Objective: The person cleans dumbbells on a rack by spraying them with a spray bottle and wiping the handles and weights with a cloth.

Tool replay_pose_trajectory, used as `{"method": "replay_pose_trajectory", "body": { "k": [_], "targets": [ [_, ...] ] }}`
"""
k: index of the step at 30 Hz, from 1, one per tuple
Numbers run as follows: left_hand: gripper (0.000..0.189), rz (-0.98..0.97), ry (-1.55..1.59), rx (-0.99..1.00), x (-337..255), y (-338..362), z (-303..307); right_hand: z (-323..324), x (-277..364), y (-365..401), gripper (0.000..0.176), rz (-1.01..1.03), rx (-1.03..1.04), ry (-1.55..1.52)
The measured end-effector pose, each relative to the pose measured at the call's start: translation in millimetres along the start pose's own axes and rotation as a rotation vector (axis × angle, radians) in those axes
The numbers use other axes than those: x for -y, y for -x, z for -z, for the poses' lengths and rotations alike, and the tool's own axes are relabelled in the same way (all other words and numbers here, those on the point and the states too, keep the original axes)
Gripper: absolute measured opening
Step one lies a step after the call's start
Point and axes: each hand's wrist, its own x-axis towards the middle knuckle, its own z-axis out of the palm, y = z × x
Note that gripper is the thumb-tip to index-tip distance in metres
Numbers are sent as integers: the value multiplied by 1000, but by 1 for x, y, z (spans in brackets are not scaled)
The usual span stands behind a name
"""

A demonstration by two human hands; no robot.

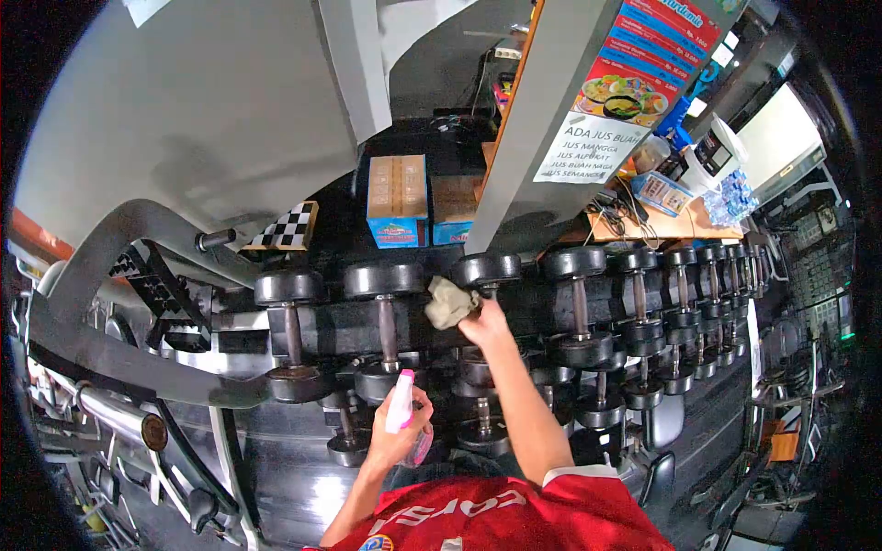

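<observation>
My left hand (401,430) is closed around a spray bottle (401,401) with a white and pink trigger head, held in front of my chest. My right hand (485,321) reaches forward to the dumbbell rack and grips a crumpled beige cloth (449,304). Right by that hand is a black dumbbell (488,268) on the upper tier; my hand and forearm hide most of its handle. To the left of the cloth lies another dumbbell (387,331), its front head just beyond the spray bottle.
More dumbbells (579,308) line both tiers, shrinking toward the right. A grey machine frame (138,367) stands at left. Behind the rack are cardboard boxes (398,200), a checkered board (285,226), a grey pillar (542,110) with a menu poster, and a cluttered wooden table (675,223).
</observation>
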Motion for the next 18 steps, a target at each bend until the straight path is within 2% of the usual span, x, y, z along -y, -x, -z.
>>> {"method": "replay_pose_trajectory", "body": {
  "k": [1, 3, 5, 6, 9, 11, 12, 13, 15, 18],
  "targets": [
    [16, -10, -2, 10, 2, 0, 1, -4, 9, 7, 37, -101, 85, -28],
    [16, -10, -4, 19, 14, -2, 1, 2, 24, 11, 36, -128, 37, 87],
    [16, -8, -5, 26, 16, -4, -1, 12, 41, 19, 34, -98, 136, 98],
    [16, -2, 11, 29, 14, -4, -4, 2, 49, 42, 33, -50, 122, 157],
    [18, 42, -20, 58, 14, -9, -9, 7, 60, 70, 33, 101, 63, 57],
    [18, 39, 18, 77, 16, -13, -15, 6, 66, 96, 35, 319, -7, 34],
    [18, 38, 14, 77, 18, -16, -18, 13, 69, 105, 38, 443, 101, 26],
    [18, 33, 12, 75, 18, -19, -22, 16, 74, 116, 39, 504, 32, 23],
    [18, 53, -42, 118, 19, -27, -30, 16, 79, 139, 37, 586, 2, -30],
    [17, 34, -107, 172, 27, -38, -42, 38, 80, 161, 37, 593, -19, 1]
  ]
}}
